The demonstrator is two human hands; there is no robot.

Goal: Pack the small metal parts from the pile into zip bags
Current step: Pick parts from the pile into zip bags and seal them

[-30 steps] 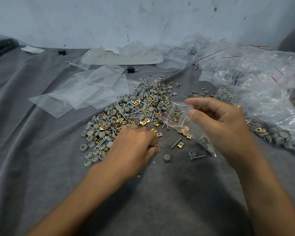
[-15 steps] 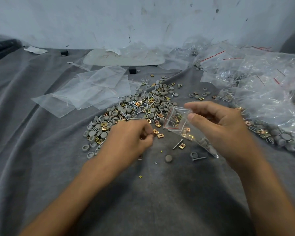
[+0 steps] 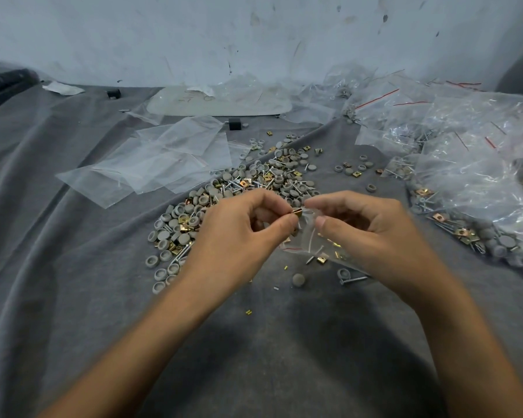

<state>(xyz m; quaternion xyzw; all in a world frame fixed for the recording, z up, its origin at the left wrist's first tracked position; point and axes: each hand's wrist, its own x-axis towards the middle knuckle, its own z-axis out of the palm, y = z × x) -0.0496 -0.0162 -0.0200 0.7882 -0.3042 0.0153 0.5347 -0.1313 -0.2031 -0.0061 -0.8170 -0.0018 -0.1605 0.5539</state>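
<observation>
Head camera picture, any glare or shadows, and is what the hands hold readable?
Head view: soft even light, faint arm shadows on the grey cloth; head view: sheen on the filled bags at right; head view: the gold clip pinched by the left hand reads clearly, the clear zip bag in the right hand is faint.

No text, label, brand or number can be read; the pale flat panel (image 3: 224,105) by the wall bears faint dark scribbles, too blurred to make out
</observation>
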